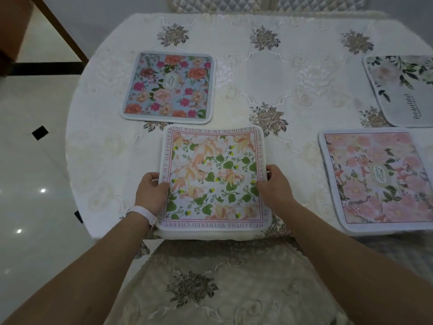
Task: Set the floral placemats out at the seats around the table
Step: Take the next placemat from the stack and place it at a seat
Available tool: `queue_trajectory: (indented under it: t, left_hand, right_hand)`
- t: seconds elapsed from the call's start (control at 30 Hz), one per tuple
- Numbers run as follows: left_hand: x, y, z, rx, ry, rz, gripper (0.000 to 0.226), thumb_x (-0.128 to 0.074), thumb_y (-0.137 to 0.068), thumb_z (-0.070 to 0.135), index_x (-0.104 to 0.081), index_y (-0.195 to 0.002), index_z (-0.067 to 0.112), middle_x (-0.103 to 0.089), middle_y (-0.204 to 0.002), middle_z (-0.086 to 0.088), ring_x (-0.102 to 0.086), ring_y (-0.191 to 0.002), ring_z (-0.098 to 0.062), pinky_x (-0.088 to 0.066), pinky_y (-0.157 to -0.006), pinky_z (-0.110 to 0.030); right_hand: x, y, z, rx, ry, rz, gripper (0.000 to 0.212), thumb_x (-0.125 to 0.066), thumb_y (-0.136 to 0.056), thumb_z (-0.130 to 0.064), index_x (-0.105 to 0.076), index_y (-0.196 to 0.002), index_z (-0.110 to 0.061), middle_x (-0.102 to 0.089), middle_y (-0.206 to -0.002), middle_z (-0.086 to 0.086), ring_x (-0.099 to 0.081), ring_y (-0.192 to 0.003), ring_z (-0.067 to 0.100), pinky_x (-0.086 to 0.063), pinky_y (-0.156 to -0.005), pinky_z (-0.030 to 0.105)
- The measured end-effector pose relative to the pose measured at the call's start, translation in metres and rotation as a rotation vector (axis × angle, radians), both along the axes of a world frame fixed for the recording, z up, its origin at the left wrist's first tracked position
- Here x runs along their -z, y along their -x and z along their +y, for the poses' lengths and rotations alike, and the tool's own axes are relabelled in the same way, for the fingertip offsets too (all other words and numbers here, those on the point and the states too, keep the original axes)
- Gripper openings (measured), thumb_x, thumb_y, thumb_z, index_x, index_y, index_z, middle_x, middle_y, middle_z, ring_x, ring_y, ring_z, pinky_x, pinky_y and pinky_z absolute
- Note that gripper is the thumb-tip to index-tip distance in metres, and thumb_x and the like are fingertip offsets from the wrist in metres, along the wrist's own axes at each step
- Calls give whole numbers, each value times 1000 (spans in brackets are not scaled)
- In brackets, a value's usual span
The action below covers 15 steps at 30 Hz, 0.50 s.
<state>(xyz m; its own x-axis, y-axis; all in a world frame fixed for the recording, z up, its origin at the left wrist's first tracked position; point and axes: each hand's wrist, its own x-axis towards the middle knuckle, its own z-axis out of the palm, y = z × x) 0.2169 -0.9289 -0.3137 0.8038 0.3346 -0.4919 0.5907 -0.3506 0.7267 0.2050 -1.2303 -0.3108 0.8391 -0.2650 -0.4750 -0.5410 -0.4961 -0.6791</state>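
The left hand point(151, 191) and right hand point(273, 186) each pinch a side edge of the peach-and-green placemat point(214, 177), thumbs on top. It lies square between them, equally near both, at the near edge of the surface point(269, 73). Other mats lie far left and right.

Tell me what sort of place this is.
Probably a home dining room: a round table covered with an embroidered cloth, quilted chair backs at its far side, floral placemats laid out on it, and a glossy tiled floor.
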Motion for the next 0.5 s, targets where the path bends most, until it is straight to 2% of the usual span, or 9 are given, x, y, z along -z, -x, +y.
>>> queue_trajectory:
  t: [0.07, 0.13, 0.2, 0.23, 0.3, 0.4, 0.5]
  left_hand:
    - [-2, 0, -2, 13, -38, -25, 17, -58, -89, 14, -53, -105, 15, -64, -101, -3, -62, -82, -19, -46, -63, -26]
    - [-4, 0, -4, 38, -80, -41, 18, -58, -90, 16, -53, -107, 16, -63, -99, -2, -61, -83, -19, -45, -66, -26]
    - [-3, 2, -3, 80, -122, -44, 20, -58, -90, 18, -53, -109, 16, -63, -99, 0, -61, -84, -20, -45, -67, -27]
    - [-3, 4, -3, 109, -144, -40, 21, -58, -90, 19, -53, -110, 17, -63, -99, 0, -62, -85, -20, -46, -67, -27]
    - [0, 8, 0, 179, -191, -44, 25, -59, -89, 22, -54, -113, 19, -61, -99, 2, -61, -85, -20, -48, -70, -29]
    - [7, 18, 8, 332, -331, -91, 37, -63, -84, 31, -55, -117, 19, -57, -104, -1, -59, -92, -22, -53, -81, -40]
    - [11, 35, 15, 417, -438, -84, 57, -67, -80, 32, -47, -131, 15, -54, -115, -10, -51, -107, -29, -48, -92, -48]
  right_hand:
    - [2, -2, 1, -21, 24, -11, 25, -59, -89, -12, -49, -110, -21, -58, -90, -7, -58, -75, 10, -45, -58, 26]
    - [3, -3, 0, -29, 33, -21, 24, -58, -88, -10, -47, -105, -23, -56, -87, -10, -54, -71, 2, -41, -54, 22]
    - [4, -2, 1, -39, 58, -23, 21, -58, -87, -13, -50, -103, -23, -59, -90, -8, -56, -73, 3, -43, -54, 22]
    - [3, 0, 1, -48, 78, -30, 20, -59, -86, -17, -53, -104, -21, -61, -95, -5, -59, -75, 6, -48, -57, 25]
    - [4, 8, 0, -97, 160, -31, 33, -60, -84, -26, -54, -116, -20, -59, -107, 2, -61, -86, 17, -55, -71, 36]
    - [2, 28, -2, -192, 283, -34, 55, -63, -87, -30, -43, -137, -17, -47, -122, 8, -49, -107, 26, -47, -91, 42]
    - [1, 49, -2, -307, 341, -59, 58, -65, -86, -32, -44, -137, -15, -44, -129, 9, -43, -115, 28, -39, -98, 39]
